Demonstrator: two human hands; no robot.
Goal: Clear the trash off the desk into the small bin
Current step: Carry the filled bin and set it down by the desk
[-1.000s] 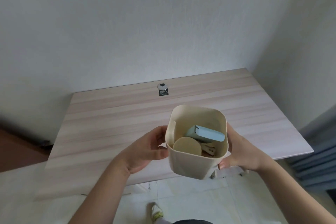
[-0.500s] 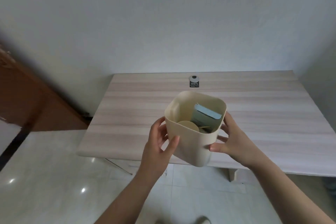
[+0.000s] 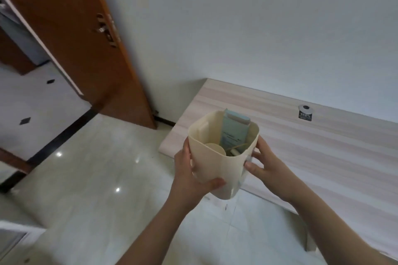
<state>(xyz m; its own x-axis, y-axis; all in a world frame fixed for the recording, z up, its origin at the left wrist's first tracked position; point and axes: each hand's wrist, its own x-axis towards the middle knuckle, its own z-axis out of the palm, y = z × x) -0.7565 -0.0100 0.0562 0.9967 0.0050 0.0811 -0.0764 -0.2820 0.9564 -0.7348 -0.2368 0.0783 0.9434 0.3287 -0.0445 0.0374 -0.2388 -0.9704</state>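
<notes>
stage: near done, by judgement | small bin (image 3: pixel 217 163) off desk (image 3: pixel 323 157), gripped by left hand (image 3: pixel 189 175) and right hand (image 3: pixel 266 164), fingers curled on walls | trash inside: blue carton (image 3: pixel 235 130), round lid (image 3: pixel 215 149) | visible desk: only grommet (image 3: pixel 305 109) | left: none seen

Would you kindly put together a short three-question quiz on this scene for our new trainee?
1. True or false: the small bin rests on the desk.
2. Which hands hold the bin? A) left only B) right only C) both
3. Fill in: the tallest item sticking up inside the bin is a pale blue ____.

Key:
1. False; it is held up at the desk's corner.
2. C; left hand, right hand.
3. Box.
</notes>
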